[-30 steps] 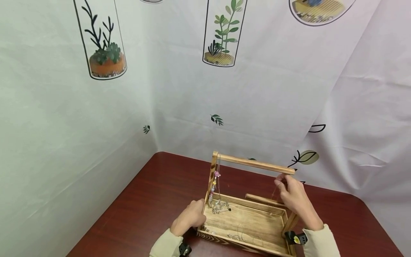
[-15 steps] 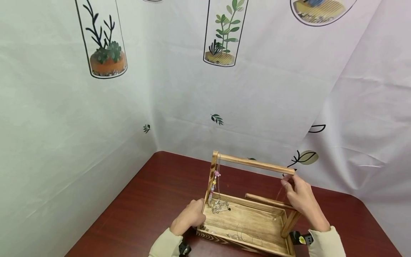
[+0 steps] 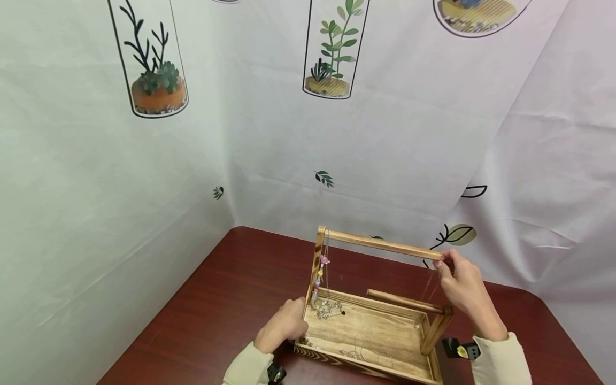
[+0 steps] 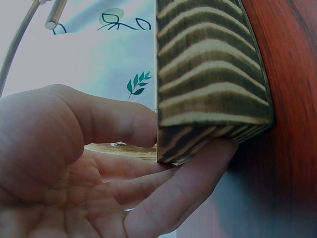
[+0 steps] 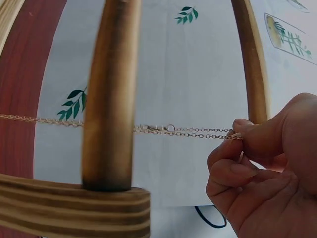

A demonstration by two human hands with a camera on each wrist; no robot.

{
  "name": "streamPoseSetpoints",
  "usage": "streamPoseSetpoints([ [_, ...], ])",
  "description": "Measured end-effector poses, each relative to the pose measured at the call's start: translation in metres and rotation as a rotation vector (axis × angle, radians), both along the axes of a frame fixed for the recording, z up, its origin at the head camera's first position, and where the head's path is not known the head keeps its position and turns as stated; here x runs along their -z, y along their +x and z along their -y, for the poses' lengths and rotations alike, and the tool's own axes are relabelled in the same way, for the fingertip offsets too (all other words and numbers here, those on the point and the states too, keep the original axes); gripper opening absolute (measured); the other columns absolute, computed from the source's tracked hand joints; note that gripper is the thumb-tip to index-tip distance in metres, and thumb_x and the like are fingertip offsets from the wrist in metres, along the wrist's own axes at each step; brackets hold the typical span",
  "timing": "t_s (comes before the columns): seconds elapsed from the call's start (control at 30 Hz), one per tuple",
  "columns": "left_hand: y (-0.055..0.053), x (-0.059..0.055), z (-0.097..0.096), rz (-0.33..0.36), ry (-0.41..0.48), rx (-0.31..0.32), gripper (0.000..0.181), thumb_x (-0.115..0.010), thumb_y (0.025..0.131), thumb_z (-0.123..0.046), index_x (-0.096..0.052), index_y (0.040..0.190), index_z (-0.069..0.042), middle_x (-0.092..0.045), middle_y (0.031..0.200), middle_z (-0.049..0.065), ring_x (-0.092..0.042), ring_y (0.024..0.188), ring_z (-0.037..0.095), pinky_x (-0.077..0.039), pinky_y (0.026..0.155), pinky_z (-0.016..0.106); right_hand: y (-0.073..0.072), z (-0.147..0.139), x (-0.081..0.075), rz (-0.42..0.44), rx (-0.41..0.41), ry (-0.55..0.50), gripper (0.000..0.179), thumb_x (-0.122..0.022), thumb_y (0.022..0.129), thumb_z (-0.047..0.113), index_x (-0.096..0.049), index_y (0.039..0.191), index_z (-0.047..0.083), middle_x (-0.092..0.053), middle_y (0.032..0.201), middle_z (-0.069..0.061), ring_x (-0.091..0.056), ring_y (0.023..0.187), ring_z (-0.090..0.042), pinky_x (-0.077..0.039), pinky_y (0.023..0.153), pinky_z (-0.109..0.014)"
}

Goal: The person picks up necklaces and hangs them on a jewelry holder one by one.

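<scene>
We see the right hand (image 3: 464,283) nearly closed, thumb and fingers pinching a fine gold-coloured metal chain (image 5: 198,134) at the free right end of a long light-brown wooden upper bar (image 3: 380,244). We cannot tell whether the fingertips touch that bar. The chain hangs in two strands toward the far right corner of a rectangular brown wooden tray (image 3: 385,326), and the right wrist view lets us see it pass behind a shorter round wooden lower bar (image 3: 404,302).

The left hand (image 3: 285,321) grips the tray's left end, thumb on one side and fingers curled against the corner.

At the upper bar's left end we find a strand of pink, yellow and pale beads (image 3: 316,286) hanging down. Below it, near the tray's far left corner, lies a silver-coloured link chain with a small black pendant (image 3: 326,313). Thin silvery jewellery (image 3: 353,354) lies along the tray's near edge. The tray stands on a dark red-brown table (image 3: 240,278), toward its near edge.
</scene>
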State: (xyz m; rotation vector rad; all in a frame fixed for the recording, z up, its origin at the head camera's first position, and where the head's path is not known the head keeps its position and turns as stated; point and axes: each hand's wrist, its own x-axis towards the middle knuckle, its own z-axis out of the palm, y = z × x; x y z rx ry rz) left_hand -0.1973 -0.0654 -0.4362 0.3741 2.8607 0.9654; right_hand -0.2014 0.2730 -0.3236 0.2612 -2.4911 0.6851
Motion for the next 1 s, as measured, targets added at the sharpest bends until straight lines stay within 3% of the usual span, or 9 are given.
streamPoseSetpoints([
  [0.3, 0.0, -0.001, 0.0, 0.017, 0.007, -0.001, 0.036, -0.054, 0.065, 0.005, -0.057, 0.101, 0.003, -0.058, 0.082, 0.013, -0.051, 0.069, 0.021, -0.042, 0.057, 0.037, -0.001, -0.001, -0.006, -0.007, 0.039, -0.022, 0.005, -0.048, 0.092, 0.006, -0.053, 0.09, 0.004, -0.054, 0.07, -0.005, -0.042, 0.056, -0.01, -0.033, 0.052, -0.026],
  [0.67, 0.0, -0.001, 0.0, -0.003, 0.0, -0.004, 0.035, -0.056, 0.063, 0.004, -0.057, 0.098, 0.002, -0.058, 0.079, 0.012, -0.051, 0.068, 0.02, -0.043, 0.057, 0.036, -0.006, 0.001, -0.021, -0.053, 0.054, -0.047, 0.013, -0.048, 0.094, 0.016, -0.053, 0.091, 0.004, -0.054, 0.071, -0.006, -0.042, 0.057, -0.01, -0.032, 0.055, -0.025],
  [1.0, 0.002, 0.0, 0.0, -0.032, 0.012, 0.004, 0.031, -0.055, 0.062, 0.005, -0.057, 0.092, 0.002, -0.054, 0.073, 0.008, -0.048, 0.062, 0.019, -0.042, 0.053, 0.033, -0.008, 0.008, -0.032, -0.111, 0.028, -0.046, 0.011, -0.054, 0.091, 0.016, -0.058, 0.089, 0.007, -0.058, 0.072, -0.005, -0.045, 0.059, -0.005, -0.033, 0.057, -0.021],
])
